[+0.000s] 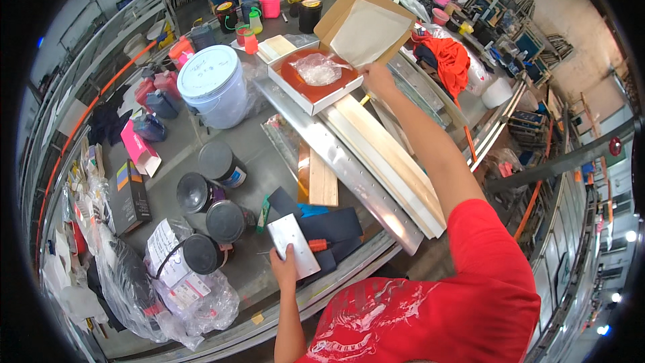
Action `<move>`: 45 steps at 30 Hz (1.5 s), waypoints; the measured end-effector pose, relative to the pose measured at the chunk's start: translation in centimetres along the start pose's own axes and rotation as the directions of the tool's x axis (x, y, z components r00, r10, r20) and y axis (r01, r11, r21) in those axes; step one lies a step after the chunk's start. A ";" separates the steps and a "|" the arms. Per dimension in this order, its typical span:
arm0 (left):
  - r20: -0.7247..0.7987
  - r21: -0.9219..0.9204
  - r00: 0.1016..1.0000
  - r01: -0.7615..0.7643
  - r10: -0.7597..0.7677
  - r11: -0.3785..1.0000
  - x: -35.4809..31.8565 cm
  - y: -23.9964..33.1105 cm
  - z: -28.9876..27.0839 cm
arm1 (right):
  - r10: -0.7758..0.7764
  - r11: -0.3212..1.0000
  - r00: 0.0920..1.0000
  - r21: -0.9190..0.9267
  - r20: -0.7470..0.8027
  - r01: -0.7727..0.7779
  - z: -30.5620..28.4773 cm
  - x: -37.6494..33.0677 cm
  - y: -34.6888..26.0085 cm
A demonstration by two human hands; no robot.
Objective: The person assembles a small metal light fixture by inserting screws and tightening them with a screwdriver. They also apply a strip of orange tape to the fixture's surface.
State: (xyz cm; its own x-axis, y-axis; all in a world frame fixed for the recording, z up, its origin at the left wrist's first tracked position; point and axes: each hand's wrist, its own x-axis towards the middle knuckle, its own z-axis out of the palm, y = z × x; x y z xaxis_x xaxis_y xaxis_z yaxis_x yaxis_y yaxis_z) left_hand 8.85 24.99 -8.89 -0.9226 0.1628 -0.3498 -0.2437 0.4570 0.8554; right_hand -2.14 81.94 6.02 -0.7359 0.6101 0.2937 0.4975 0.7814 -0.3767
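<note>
My left hand (285, 270) grips a flat silvery metal plate (293, 242) near the table's front edge, over dark blue sheets (332, 225). My right hand (378, 75) reaches far forward and holds the edge of a pale paper sheet (369, 30) lifted from an open cardboard box (316, 87). Inside the box lies an orange-red layer with a crumpled clear plastic bag (317, 68) on it. The box lid (336, 13) stands open behind.
A large white lidded bucket (213, 84) stands left of the box. Several dark-lidded cans (201, 191) sit at the front left. Long metal and wooden bars (376, 168) cross the middle. Plastic bags (168, 289), bottles (252, 23) and an orange cloth (450, 60) crowd the edges.
</note>
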 end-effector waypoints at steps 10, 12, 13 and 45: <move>-0.205 0.119 0.976 0.098 -0.072 0.988 0.4 -0.7 1.0 | -0.066 0.811 0.956 -0.542 0.285 0.218 5.8 8.4 0.9; -0.171 0.069 0.982 0.097 -0.084 0.993 0.7 -0.7 0.8 | -0.088 0.757 0.953 -0.603 0.290 0.253 6.3 8.4 0.9; -0.131 0.036 0.987 0.103 -0.097 0.994 0.6 -0.1 0.6 | -0.071 0.768 0.960 -0.599 0.272 0.227 6.6 8.6 1.4; -0.058 -0.153 0.984 0.157 -0.168 0.976 0.5 0.1 0.2 | -0.376 0.665 0.858 -0.543 0.351 0.513 -4.1 22.0 -2.1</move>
State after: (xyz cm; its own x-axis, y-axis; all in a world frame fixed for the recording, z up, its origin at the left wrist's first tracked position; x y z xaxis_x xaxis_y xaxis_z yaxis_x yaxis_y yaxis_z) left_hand 8.42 25.35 -9.04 -0.8844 0.0332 -0.4656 -0.4287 0.3372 0.8382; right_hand -17.47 94.22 16.88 -0.9793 0.1837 0.0848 0.2022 0.9038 0.3772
